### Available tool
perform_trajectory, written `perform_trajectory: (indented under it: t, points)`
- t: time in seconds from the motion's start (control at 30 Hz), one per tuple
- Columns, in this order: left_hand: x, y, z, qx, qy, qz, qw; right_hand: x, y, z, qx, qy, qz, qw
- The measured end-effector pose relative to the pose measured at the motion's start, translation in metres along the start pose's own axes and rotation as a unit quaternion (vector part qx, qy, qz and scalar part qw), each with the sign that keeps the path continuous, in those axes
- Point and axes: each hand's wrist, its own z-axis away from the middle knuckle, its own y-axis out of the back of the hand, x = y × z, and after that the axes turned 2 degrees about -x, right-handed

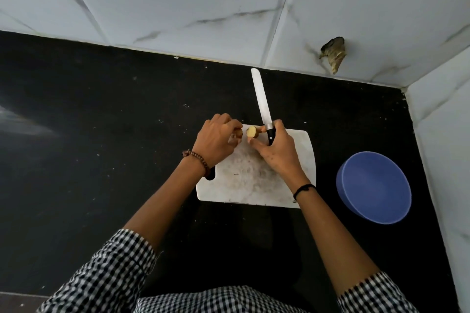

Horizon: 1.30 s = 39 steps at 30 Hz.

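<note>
While the right hand (pixel 277 154) closes its grip round the black handle of the knife (pixel 262 101), whose pale blade points to the top of the frame, the left hand (pixel 216 140) pinches a small tan-skinned stub (pixel 239 133). Between both hands, at frame centre, is the ginger piece (pixel 251 132), with a pale yellow cut face and tan skin; whether a finger holds it I cannot tell. Below lies a scuffed white cutting board (pixel 254 180) on the black table (pixel 101 134), with a blue bowl (pixel 373 185) at right.
</note>
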Motion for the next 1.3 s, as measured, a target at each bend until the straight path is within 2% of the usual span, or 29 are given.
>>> perform_trajectory:
  t: [0.17,0.23,0.33,0.5,0.77,0.97,1.1,1.3]
  points:
    - [0.003,-0.006,-0.001,-0.006,0.012,-0.001,1.0,0.004,0.001,0.013,0.017,-0.008,-0.028,0.999]
    - [0.005,-0.006,0.003,0.024,-0.003,0.007,1.0,0.006,0.003,0.019,0.021,-0.014,-0.044,0.999]
    - [0.015,-0.006,0.014,0.074,-0.052,0.079,0.993,0.009,0.007,0.031,0.019,-0.021,-0.051,0.998]
    - [0.029,-0.015,0.025,0.003,-0.109,0.168,0.98,0.02,0.014,0.047,0.003,-0.022,-0.078,0.997]
    - [0.045,-0.025,0.04,-0.053,-0.04,0.285,0.956,0.041,0.017,0.075,-0.005,-0.061,-0.164,0.985]
    - [0.05,-0.028,0.037,-0.075,-0.017,0.284,0.956,0.051,0.013,0.08,-0.006,-0.066,-0.143,0.988]
    - [0.051,-0.032,0.034,-0.046,-0.022,0.22,0.974,0.053,0.009,0.081,0.02,-0.074,-0.127,0.989]
    - [0.054,-0.042,0.04,-0.003,-0.013,0.214,0.977,0.053,0.009,0.085,0.051,-0.072,-0.07,0.994]
